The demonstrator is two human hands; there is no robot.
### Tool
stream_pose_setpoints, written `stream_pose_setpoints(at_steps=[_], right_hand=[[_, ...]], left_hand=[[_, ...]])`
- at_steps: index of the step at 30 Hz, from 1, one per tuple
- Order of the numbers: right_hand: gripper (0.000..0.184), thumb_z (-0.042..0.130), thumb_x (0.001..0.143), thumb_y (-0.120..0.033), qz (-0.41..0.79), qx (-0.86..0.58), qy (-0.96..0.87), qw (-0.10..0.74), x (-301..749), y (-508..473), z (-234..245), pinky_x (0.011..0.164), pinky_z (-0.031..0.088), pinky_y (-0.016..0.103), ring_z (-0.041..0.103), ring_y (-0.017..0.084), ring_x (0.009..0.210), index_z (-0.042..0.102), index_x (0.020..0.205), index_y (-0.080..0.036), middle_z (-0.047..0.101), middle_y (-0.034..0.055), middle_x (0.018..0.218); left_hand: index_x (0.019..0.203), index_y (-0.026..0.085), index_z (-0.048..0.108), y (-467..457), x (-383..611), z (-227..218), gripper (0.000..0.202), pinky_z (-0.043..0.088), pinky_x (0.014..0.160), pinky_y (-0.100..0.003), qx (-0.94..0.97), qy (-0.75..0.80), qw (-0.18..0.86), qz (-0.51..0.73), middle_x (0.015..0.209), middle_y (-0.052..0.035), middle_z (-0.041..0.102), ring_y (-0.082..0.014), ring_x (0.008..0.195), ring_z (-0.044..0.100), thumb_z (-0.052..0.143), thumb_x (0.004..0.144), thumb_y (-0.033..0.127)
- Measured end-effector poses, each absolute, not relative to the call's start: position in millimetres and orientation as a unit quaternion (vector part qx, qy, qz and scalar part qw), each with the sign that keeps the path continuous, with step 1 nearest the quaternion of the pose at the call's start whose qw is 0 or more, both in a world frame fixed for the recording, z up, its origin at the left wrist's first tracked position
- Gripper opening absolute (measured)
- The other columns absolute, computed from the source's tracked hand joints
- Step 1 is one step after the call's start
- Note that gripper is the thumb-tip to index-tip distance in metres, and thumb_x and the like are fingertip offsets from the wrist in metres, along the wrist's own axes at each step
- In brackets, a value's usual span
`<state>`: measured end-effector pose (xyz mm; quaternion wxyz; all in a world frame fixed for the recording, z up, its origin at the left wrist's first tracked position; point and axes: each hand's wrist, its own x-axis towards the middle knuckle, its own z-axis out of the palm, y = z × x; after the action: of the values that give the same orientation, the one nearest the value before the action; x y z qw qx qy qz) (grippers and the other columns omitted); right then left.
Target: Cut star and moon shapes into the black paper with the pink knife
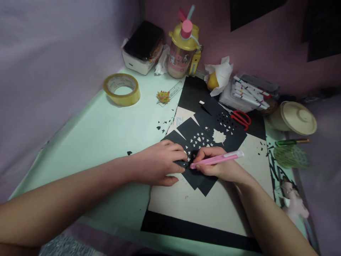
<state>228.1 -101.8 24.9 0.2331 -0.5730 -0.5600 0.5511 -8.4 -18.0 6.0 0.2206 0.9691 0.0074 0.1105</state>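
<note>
Our right fingers [207, 153] are closed in a pen grip around a pink craft knife [221, 158]. Its tip is down on the black paper [204, 183] just beside our left fingers [176, 149], which lie flat and close together on that sheet. The right hand [218, 169] and left hand [157, 167] meet over the sheet's near half, by small cut-out stars and a leaf shape [219, 137], and the sheet lies on a beige board [207, 209] on the pale green table [101, 131]. Further out we see red scissors [241, 118], markers [250, 94], a yellow tape roll [122, 89] and a bottle [183, 49].
</note>
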Motion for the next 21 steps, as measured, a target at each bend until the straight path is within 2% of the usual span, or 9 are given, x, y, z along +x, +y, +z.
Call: stream_pose_setpoints(at_steps=[21], right_hand=[[0.01,0.072,0.076,-0.026,0.539,-0.575,-0.578,0.211,230.1,-103.6,23.5,0.056,0.041,0.022,0.06,0.013,0.067,0.072,0.079,-0.016,0.073,0.0037,0.079]], left_hand=[[0.098,0.023,0.07,-16.9,-8.0,4.8,0.015,0.04,0.094,-0.04,0.967,0.002,0.224,0.125,0.115,-0.0058,0.064,-0.0261,0.115,0.054,0.066,0.086,0.03]])
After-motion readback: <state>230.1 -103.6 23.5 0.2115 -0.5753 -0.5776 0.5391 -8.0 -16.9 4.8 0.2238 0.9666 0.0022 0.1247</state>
